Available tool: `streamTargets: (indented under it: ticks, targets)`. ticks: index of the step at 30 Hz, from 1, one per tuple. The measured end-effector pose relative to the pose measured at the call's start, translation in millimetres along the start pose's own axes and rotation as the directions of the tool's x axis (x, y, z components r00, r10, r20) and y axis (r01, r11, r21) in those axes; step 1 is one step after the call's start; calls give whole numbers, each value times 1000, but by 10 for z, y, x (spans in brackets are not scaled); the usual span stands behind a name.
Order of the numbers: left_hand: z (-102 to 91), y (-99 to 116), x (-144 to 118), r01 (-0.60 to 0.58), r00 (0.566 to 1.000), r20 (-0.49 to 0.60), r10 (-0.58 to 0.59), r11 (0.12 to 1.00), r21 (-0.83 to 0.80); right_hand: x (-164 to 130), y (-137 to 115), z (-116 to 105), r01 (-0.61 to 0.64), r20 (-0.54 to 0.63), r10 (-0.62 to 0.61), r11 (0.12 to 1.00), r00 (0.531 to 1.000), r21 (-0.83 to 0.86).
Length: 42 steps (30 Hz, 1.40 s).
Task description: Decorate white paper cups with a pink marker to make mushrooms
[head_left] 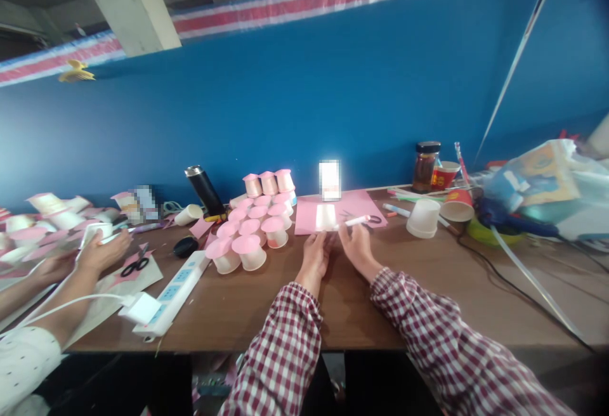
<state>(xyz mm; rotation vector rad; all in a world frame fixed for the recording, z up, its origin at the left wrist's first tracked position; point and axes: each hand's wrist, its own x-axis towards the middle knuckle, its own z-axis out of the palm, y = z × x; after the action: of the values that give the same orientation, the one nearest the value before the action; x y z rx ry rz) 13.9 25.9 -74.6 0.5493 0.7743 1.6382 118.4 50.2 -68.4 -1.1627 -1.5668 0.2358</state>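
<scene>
My left hand [316,256] is closed at the lower edge of a white paper cup [326,217], seemingly gripping it; the fingertips are partly hidden. Beside it, my right hand [358,246] pinches a white marker [356,220] with a reddish end, pointing right. Behind both hands lies a sheet of pink paper [307,216], with dark-handled scissors [375,219] on it. To the left stand several paper cups [250,251] topped with pink paper pieces. A pixelated bright object [330,180] stands at the back of the pink sheet.
Right of me are a white cup [423,219], a red cup [457,205], a lidded jar [426,167] and a cluttered plastic bag [537,181]. A black flask [204,191] and power strip [174,292] lie left. Another person's hand [103,251] works at far left, near scissors [135,267].
</scene>
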Motion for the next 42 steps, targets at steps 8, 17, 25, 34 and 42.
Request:
streamTargets:
  ticks: [8, 17, 25, 34, 42]
  targets:
    - [-13, 1, -6, 3, 1000, 11, -3, 1000, 7, 2, -22, -17, -12, -11, 12, 1000, 1000, 7]
    - [-40, -16, 13, -2, 1000, 25, 2, 1000, 23, 4, -17, -12, -24, -2, 24, 1000, 1000, 6]
    - [-29, -7, 15, -10, 1000, 5, 10, 1000, 17, 20, 26, 4, -38, 17, 38, 999, 999, -18]
    - [-25, -4, 9, -1, 1000, 6, 1, 1000, 22, 25, 37, 2, -56, 19, 57, 998, 998, -34]
    - [-20, -9, 3, -13, 1000, 22, 13, 1000, 15, 13, 57, 15, -69, 10, 70, 997, 998, -39]
